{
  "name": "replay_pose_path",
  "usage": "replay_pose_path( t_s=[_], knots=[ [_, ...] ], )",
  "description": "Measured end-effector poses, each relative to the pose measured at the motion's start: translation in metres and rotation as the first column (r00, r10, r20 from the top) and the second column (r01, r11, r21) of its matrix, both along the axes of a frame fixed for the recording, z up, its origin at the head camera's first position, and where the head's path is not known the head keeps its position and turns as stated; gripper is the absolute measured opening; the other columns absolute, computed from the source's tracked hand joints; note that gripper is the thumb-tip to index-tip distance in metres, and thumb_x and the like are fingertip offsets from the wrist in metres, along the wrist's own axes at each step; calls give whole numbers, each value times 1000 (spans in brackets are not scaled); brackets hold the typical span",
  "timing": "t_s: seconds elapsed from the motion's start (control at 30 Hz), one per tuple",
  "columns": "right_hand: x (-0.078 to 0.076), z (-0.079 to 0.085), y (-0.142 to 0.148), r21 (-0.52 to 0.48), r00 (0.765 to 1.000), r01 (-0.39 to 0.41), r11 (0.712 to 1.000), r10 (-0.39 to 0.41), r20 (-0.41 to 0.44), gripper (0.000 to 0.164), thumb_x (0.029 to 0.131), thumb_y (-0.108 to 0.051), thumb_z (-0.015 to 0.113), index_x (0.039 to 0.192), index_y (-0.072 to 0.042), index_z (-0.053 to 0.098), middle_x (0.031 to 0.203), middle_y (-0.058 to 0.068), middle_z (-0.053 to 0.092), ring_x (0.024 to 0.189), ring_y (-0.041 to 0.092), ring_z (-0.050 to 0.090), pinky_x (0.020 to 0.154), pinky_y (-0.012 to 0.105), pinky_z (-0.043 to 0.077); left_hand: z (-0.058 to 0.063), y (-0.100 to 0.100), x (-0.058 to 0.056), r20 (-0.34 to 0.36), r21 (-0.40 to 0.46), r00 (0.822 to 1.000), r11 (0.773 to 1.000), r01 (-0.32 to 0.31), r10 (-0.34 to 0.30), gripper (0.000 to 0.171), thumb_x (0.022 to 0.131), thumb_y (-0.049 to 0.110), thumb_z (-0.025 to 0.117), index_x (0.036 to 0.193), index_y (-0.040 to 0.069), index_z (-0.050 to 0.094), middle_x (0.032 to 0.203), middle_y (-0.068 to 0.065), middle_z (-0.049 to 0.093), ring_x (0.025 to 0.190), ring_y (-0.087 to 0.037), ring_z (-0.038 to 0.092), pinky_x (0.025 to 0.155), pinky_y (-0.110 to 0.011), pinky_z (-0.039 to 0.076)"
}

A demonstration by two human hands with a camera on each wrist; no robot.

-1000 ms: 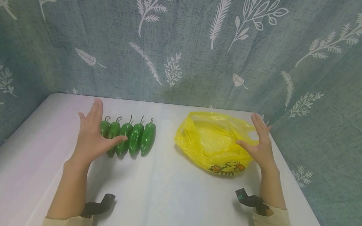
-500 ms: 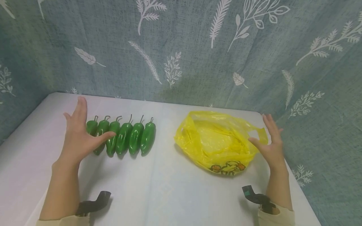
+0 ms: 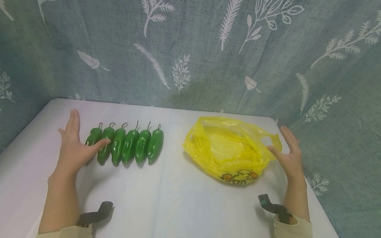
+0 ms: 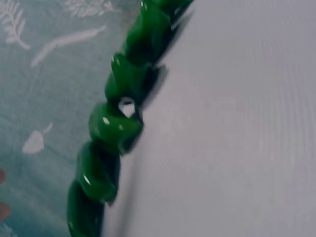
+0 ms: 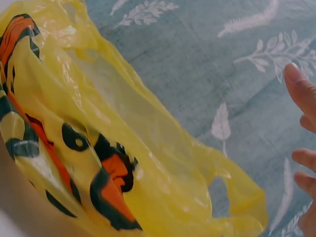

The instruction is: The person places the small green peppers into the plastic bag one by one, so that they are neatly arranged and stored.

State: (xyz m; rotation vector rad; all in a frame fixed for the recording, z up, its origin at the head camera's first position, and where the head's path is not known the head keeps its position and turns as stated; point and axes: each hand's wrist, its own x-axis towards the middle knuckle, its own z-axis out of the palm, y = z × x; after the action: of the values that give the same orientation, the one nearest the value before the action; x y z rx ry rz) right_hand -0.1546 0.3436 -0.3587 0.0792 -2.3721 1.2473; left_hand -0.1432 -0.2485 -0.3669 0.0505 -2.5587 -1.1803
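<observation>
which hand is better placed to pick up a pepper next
Probably the left hand: it is open and close beside the peppers, while the right hand is over near the yellow bag.

We see the right hand (image 5: 306,159) at the frame's right edge, only fingers (image 5: 306,183) in, spaced apart. Left of them, crumpled yellow plastic bag (image 5: 153,158), clear of the fingertips; its loop handle (image 5: 248,197) is the nearest part, below-left. Orange-and-black print (image 5: 117,200) farther left. Behind the fingers we log teal fabric (image 5: 182,79) with white leaf motifs (image 5: 221,123). Pale surface (image 5: 9,210) farthest from them.
</observation>
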Motion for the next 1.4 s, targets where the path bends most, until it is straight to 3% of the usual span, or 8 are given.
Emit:
replay_pose_path(
  t_s=[0.2,0.3,0.47,0.77,0.93,1.03,1.2,1.4],
  knots=[
    [1,-5,7,-39,994,46,998,-42,96,73,83,-9,72,146,-19,38,156,6,25,145,20,14,117,54,5,-12,-12,1,74,133,996,990,-56,46,110,81,34,73,148,35,-14,158,1,-12,141,-33,-19,108,-67,-7],
    [0,-9,9,-45,991,50,998,-44,127,71,83,-12,72,146,-15,38,155,9,25,145,24,13,117,54,5,-19,-19,1,108,197,992,977,-80,60,108,83,34,72,146,40,-15,159,-2,-10,144,-28,-11,112,-63,-3],
    [-5,-22,15,-73,982,34,997,-20,190,69,85,-15,70,145,-10,37,155,11,24,145,27,12,118,52,3,-30,-29,1,124,260,991,962,-87,56,106,85,31,71,146,41,-15,158,-4,-11,144,-26,-12,112,-61,-7],
    [-9,-41,19,-128,958,-9,992,46,283,68,90,-18,65,148,-9,31,157,10,19,146,25,9,119,45,5,-48,-37,-2,167,231,983,967,-111,73,105,85,35,68,148,34,-16,158,-10,-11,143,-37,-11,109,-67,-2],
    [-13,-50,19,-123,948,-3,992,42,315,66,89,-15,65,146,-6,33,149,22,31,142,31,20,118,47,11,-57,-39,-5,184,189,981,977,-95,60,101,87,37,65,150,26,-13,157,-16,-9,140,-48,-5,109,-67,4],
    [-15,-54,18,-103,938,-22,994,56,342,67,89,-15,66,146,-5,33,148,23,33,139,35,23,117,50,13,-61,-39,-6,187,169,981,982,-86,53,98,89,36,64,150,23,-11,157,-16,-7,141,-46,-3,110,-64,5],
    [-16,-61,10,-175,909,-29,984,99,405,72,86,-18,70,146,-5,32,156,14,22,144,33,10,118,50,6,-65,-37,-6,188,132,981,989,-69,43,92,90,37,62,152,20,-4,156,-19,3,141,-45,4,112,-60,8],
    [-17,-74,2,-168,904,-3,986,74,422,69,84,-17,72,142,-1,39,153,16,27,143,33,16,118,48,12,-69,-36,-7,209,92,977,993,-68,47,87,91,39,60,152,21,1,155,-21,12,139,-47,15,111,-60,16]
  ],
)
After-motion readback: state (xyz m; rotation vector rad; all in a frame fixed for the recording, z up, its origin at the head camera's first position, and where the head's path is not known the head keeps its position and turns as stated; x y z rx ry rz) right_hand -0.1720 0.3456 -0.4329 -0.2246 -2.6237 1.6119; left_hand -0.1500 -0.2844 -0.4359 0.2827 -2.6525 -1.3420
